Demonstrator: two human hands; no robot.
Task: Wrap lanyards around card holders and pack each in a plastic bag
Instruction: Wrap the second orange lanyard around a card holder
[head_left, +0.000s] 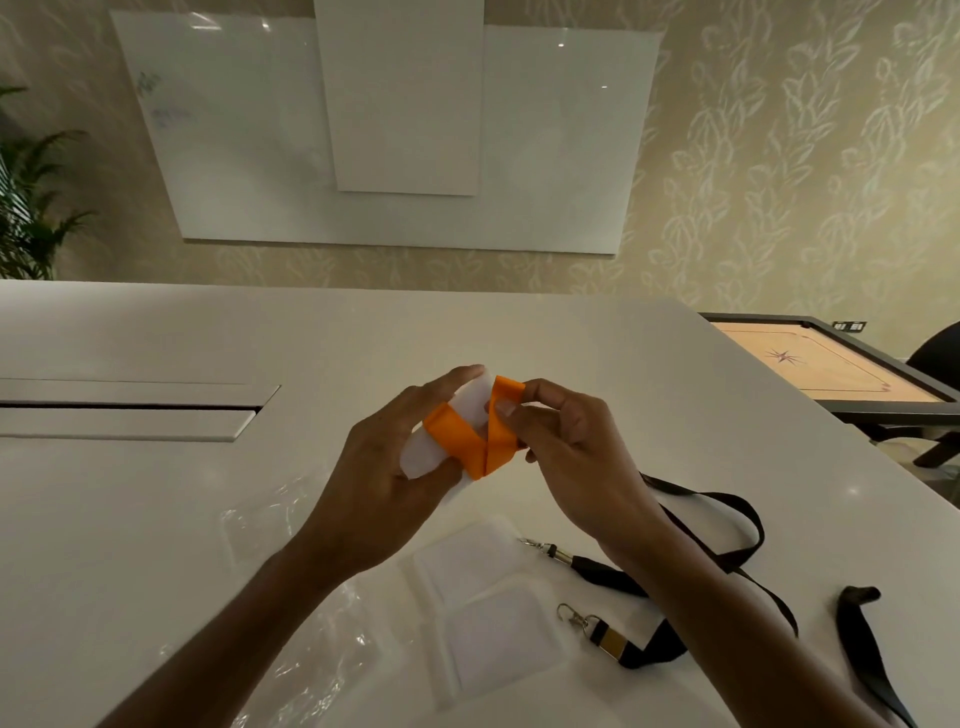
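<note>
An office meeting room: a long white table (363, 332), wall-mounted glass whiteboard (545, 156), potted plant (31, 208).

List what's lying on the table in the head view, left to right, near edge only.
Clear plastic bags → empty card holders → black lanyards, with a separate black strap farthest right.

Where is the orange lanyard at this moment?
In the head view, the orange fabric lanyard is at centre, wrapped around the white plastic card holder held above the white table between the left hand and right hand.
</note>
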